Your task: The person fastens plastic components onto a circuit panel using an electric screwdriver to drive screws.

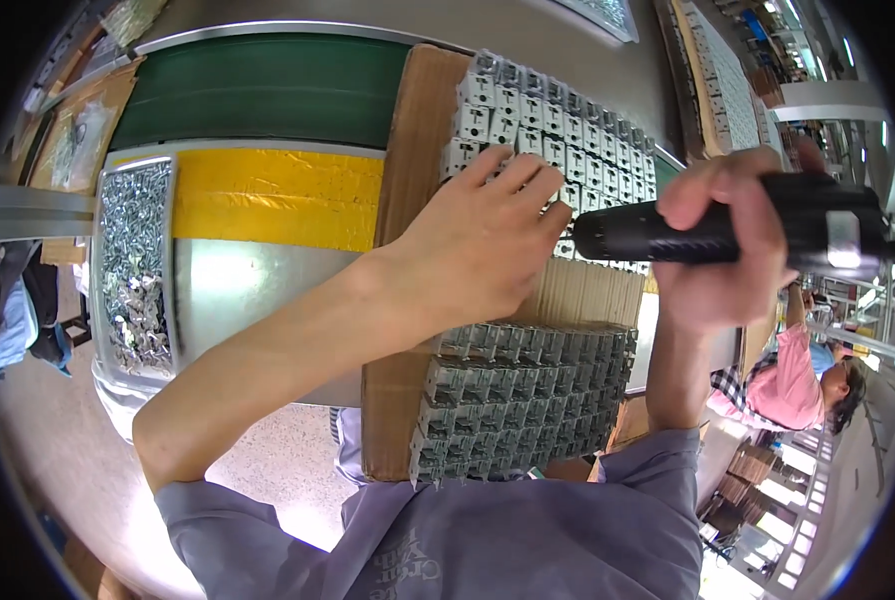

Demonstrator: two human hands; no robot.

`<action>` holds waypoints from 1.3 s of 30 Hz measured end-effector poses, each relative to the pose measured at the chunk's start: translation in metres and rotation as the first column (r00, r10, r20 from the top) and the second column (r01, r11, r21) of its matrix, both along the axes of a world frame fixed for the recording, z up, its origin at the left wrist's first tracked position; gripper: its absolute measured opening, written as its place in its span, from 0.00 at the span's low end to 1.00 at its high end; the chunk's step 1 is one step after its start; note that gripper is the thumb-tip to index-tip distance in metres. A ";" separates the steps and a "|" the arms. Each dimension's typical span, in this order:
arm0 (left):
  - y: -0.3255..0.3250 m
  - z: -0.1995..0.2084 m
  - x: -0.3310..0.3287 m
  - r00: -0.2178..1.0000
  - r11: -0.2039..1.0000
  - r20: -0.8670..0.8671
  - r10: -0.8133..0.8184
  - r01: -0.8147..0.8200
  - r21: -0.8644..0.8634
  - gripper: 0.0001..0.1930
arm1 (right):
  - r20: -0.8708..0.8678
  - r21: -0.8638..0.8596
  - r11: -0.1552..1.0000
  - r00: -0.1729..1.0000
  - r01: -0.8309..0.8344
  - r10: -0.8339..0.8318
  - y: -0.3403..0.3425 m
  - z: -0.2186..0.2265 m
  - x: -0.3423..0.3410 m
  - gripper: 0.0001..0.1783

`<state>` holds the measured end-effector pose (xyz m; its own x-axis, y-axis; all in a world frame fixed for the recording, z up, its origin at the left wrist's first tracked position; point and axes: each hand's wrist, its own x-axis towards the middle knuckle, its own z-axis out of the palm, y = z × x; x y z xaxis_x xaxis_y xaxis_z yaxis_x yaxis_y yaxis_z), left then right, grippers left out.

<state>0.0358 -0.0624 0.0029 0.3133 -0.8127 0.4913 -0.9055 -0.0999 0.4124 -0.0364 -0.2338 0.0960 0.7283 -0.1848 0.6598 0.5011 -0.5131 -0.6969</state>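
My right hand is wrapped round a black electric screwdriver. The tool lies sideways, its narrow end pointing left at a block of small white housings set in close rows. My left hand rests on the near left part of these rows, fingers curled downward beside the screwdriver's tip. What its fingertips hold, if anything, is hidden beneath them. Closer to my body stand several rows of grey metal-looking housings. Both groups sit on a brown cardboard sheet, with bare corrugated board between them.
At the left stands a clear tray of small metal screws and parts. Yellow tape crosses the metal bench beside a green strip. More housings fill a board at the far right. A person in pink is beyond my right arm.
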 end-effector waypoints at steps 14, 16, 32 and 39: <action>0.008 -0.017 0.007 0.996 0.992 0.017 0.088 -0.086 -0.093 0.15 | -0.035 0.098 0.991 0.995 -0.092 0.095 0.040 0.001 -0.003 0.36; 0.007 -0.017 0.007 0.996 0.991 0.005 0.090 -0.089 -0.100 0.14 | -0.042 -0.001 0.992 0.991 -0.127 0.127 0.036 0.000 0.002 0.36; 0.008 -0.018 0.009 0.995 0.983 0.003 0.103 -0.101 -0.155 0.09 | 0.022 -0.228 0.953 0.978 -0.198 0.208 0.041 -0.014 -0.019 0.25; 0.029 0.002 0.014 0.998 0.998 -0.008 0.062 -0.062 -0.026 0.17 | 0.124 0.064 0.981 0.977 -0.183 0.174 0.044 0.000 0.019 0.29</action>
<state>0.0495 -0.0329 0.0051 0.3660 -0.7783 0.5101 -0.8952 -0.1446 0.4216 -0.0179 -0.1898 0.0965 0.6725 -0.1103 0.7319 0.6604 -0.3569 -0.6606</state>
